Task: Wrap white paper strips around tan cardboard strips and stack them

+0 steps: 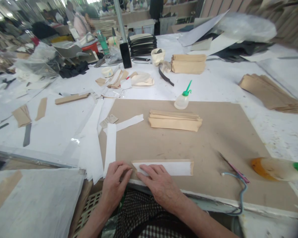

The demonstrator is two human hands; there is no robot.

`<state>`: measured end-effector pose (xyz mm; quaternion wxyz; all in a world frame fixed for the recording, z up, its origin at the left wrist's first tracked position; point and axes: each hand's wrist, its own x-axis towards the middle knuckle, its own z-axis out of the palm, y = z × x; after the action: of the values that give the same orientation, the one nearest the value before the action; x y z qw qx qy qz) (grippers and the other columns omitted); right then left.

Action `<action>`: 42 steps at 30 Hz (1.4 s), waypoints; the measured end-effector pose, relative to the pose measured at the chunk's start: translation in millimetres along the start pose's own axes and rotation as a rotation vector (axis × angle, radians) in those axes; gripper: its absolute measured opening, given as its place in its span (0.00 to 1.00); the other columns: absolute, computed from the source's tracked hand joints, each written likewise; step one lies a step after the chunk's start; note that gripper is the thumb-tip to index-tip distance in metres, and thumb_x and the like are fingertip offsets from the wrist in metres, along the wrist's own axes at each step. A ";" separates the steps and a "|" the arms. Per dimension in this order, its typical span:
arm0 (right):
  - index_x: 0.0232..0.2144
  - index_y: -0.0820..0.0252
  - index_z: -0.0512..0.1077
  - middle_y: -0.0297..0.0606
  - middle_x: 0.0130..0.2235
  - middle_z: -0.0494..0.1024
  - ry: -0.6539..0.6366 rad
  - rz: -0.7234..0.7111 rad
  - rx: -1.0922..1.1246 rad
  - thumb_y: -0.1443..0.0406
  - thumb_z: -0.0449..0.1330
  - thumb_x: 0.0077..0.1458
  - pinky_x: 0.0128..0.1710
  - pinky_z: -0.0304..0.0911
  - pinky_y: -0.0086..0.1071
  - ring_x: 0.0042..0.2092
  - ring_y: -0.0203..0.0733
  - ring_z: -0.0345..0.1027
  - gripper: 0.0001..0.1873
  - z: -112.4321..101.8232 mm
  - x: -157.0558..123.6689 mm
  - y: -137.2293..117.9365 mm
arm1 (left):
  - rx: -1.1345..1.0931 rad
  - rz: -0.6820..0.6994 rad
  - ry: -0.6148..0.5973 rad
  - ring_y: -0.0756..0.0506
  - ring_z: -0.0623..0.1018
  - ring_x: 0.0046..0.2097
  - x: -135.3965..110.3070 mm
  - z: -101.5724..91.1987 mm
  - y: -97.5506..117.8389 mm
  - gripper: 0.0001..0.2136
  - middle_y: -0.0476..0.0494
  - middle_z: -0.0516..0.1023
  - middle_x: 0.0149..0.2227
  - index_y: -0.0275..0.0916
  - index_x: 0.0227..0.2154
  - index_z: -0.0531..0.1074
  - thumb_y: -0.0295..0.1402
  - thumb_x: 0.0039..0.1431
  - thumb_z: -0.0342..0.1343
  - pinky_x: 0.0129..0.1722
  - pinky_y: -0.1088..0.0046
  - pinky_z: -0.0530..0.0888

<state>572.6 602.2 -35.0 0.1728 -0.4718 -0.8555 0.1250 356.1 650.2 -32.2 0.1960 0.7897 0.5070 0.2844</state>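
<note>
Your black-and-white checked fabric garment [137, 202] with a dark curved band [164, 220], your left hand [115, 178] and right hand [160, 185] ungloved.

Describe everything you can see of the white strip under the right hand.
The white strip is long, narrow and matte, like paper or thin cloth; I can't tell which. It lies flat, running left to right, on a tan piece that shows along its far edge and right end, near the front of the brown sheet. The right hand rests on its left part, partly hiding it; the left hand is by its left end.
</note>
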 end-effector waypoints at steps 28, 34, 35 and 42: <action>0.64 0.62 0.61 0.44 0.54 0.71 -0.038 0.076 0.037 0.75 0.55 0.62 0.52 0.60 0.43 0.49 0.49 0.60 0.29 -3.1 13.4 -5.4 | -0.022 -0.028 0.014 0.41 0.73 0.49 3.7 7.6 -1.9 0.05 0.42 0.75 0.44 0.44 0.40 0.75 0.33 0.67 0.54 0.51 0.60 0.74; 0.64 0.63 0.61 0.45 0.53 0.71 -0.026 0.063 0.021 0.74 0.56 0.62 0.50 0.59 0.44 0.49 0.50 0.60 0.28 -0.3 13.5 -5.5 | -0.013 -0.037 0.006 0.41 0.74 0.50 7.4 7.9 -0.7 0.05 0.42 0.75 0.45 0.43 0.40 0.75 0.35 0.67 0.55 0.52 0.58 0.74; 0.63 0.63 0.61 0.45 0.53 0.71 -0.024 0.062 0.019 0.74 0.57 0.62 0.51 0.59 0.44 0.49 0.50 0.60 0.28 0.2 13.2 -5.4 | -0.011 -0.036 0.007 0.40 0.74 0.50 7.9 7.9 -1.0 0.06 0.42 0.75 0.45 0.43 0.40 0.75 0.35 0.67 0.55 0.52 0.58 0.74; 0.63 0.63 0.61 0.45 0.54 0.71 -0.008 0.053 0.007 0.73 0.56 0.64 0.51 0.58 0.45 0.49 0.51 0.59 0.26 0.8 11.7 -4.5 | 0.008 -0.023 0.030 0.41 0.75 0.49 9.3 9.6 -0.8 0.06 0.42 0.76 0.44 0.43 0.40 0.76 0.35 0.66 0.55 0.50 0.59 0.75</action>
<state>563.1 609.8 -32.0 0.1676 -0.4929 -0.8431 0.1347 364.8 658.9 -37.7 0.1888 0.7802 0.5200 0.2919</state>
